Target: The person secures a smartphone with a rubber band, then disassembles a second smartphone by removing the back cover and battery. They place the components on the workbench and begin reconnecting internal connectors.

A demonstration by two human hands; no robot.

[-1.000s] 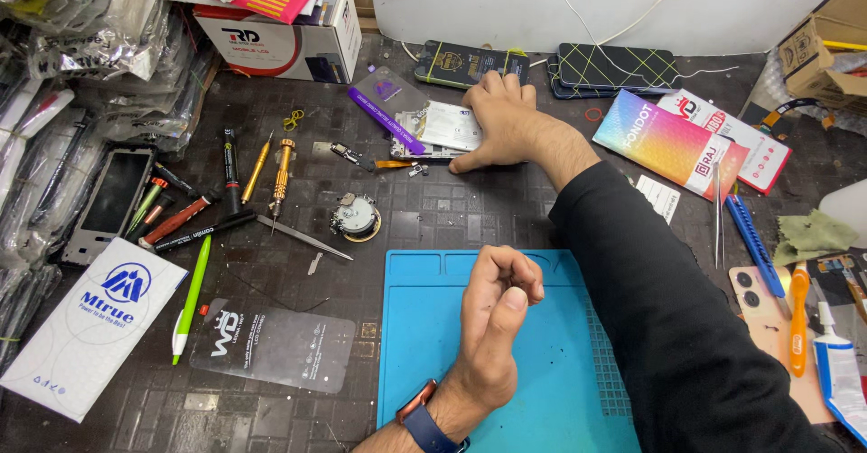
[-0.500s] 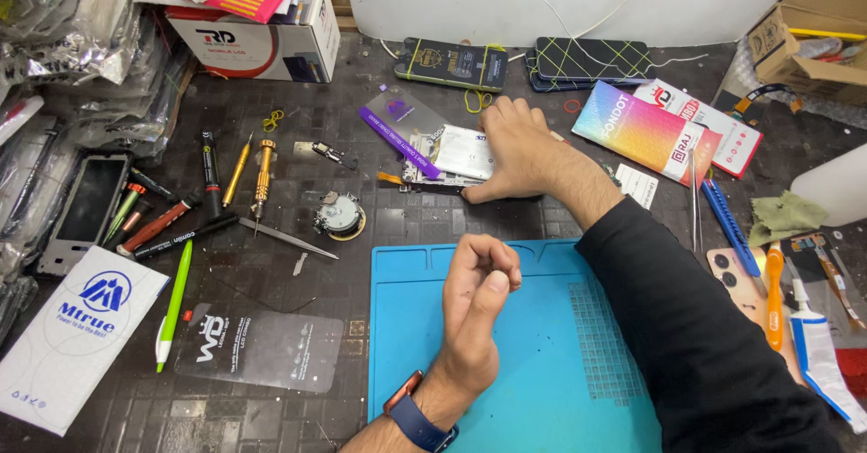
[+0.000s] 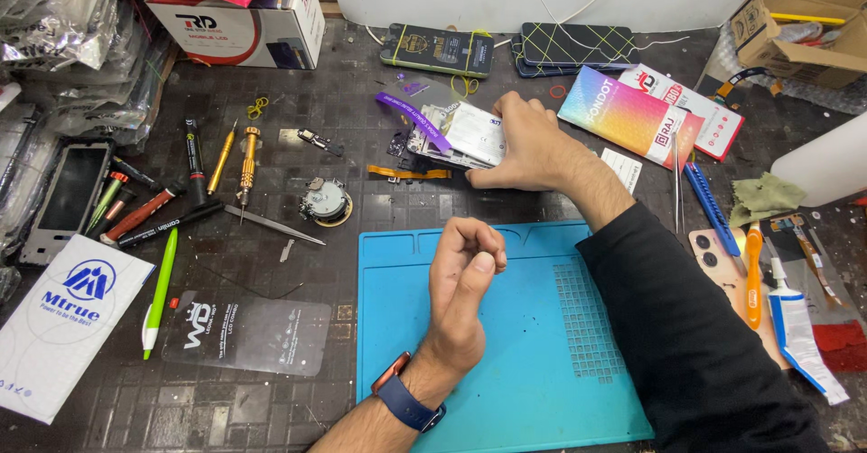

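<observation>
My right hand (image 3: 528, 144) grips a dismantled phone body (image 3: 456, 135) by its right end, just beyond the far edge of the blue work mat (image 3: 542, 363). A purple strip (image 3: 411, 114) lies across the phone's left part and an orange flex cable (image 3: 408, 173) lies in front of it. My left hand (image 3: 461, 277) hovers over the mat with its fingers curled into a loose fist; nothing shows in it. A dark watch band circles that wrist.
Screwdrivers (image 3: 246, 162), pens and tweezers (image 3: 271, 225) lie left of the mat, beside a small round part (image 3: 323, 202). Two banded phones (image 3: 438, 49) rest at the back. Colourful boxes (image 3: 632, 114) sit right, with an orange tool (image 3: 752, 272) and a glue tube (image 3: 799, 331). A plastic sleeve (image 3: 248, 331) lies front-left.
My right hand went from resting flat on the phone body to gripping its end and tilting it up. The left fist stayed over the mat. The camera moved closer.
</observation>
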